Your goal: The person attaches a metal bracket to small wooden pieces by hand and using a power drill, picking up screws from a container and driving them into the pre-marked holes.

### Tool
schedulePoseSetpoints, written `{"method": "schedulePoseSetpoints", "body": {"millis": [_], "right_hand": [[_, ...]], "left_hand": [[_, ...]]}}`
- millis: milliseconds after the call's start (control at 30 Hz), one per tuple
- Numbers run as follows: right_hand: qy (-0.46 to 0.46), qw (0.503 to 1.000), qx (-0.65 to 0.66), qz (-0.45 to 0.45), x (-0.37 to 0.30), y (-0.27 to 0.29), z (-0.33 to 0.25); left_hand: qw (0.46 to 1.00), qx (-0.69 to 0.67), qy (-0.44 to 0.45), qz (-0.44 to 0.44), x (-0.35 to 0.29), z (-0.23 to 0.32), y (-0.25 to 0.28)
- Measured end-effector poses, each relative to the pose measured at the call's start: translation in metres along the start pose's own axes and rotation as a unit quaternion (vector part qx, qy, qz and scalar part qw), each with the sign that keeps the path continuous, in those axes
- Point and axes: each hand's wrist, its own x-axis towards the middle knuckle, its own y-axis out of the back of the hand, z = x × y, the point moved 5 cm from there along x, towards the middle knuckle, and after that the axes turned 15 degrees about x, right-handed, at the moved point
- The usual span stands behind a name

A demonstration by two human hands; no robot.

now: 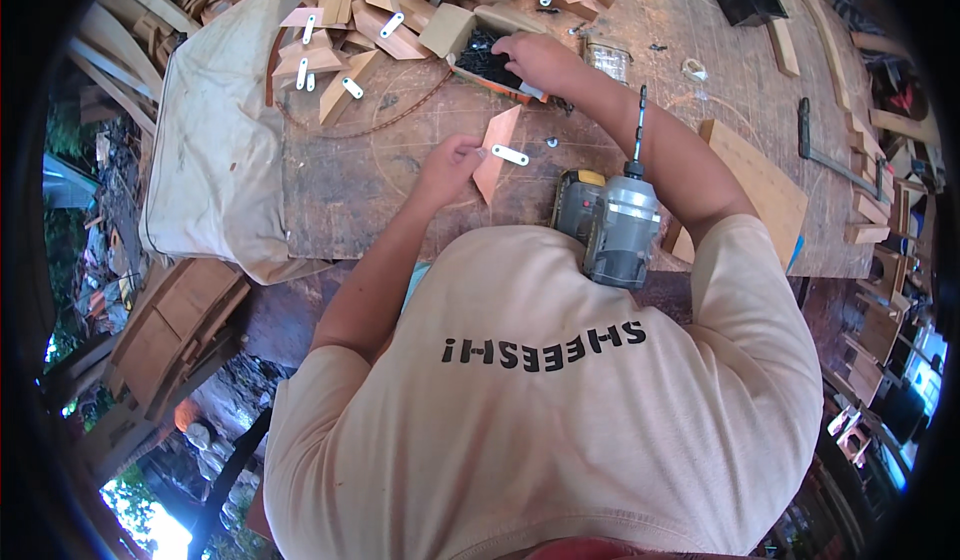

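My left hand point(450, 168) grips a small slanted wooden block point(503, 126) at the near side of the bench. Across the block lies a white metal plate point(512, 156) with rounded ends, sticking out to the right. My right hand point(538, 62) reaches over an open cardboard box point(448, 32) of small dark screws point(484, 58). Its fingertips are pinched together among the screws; whatever they hold is too small to make out. A cordless drill point(622, 222) with a long driver bit stands close to my chest, under my right forearm.
A pile of wooden blocks point(402, 40) with white plates fills the far left. A clear container point(607, 58) sits beyond my right forearm. A broad board point(755, 185) and a bar clamp point(835, 160) lie to the right. A pale cloth point(215, 130) covers the bench's left end.
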Motion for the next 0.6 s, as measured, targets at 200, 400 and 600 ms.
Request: {"method": "schedulePoseSetpoints", "body": {"millis": [200, 400, 600], "right_hand": [[-0.197, 0.832, 0.518, -0.012, -0.033, 0.023, -0.036], [-0.239, 0.716, 0.655, -0.026, -0.071, 0.000, -0.056], [-0.243, 0.686, 0.685, 0.016, -0.084, -0.010, -0.058]], "left_hand": [[0.994, -0.014, -0.028, 0.108, -0.022, 0.028, 0.016], [0.936, 0.163, -0.236, 0.204, -0.034, 0.116, 0.023], [0.948, 0.160, -0.243, 0.127, -0.023, 0.112, 0.009]]}}
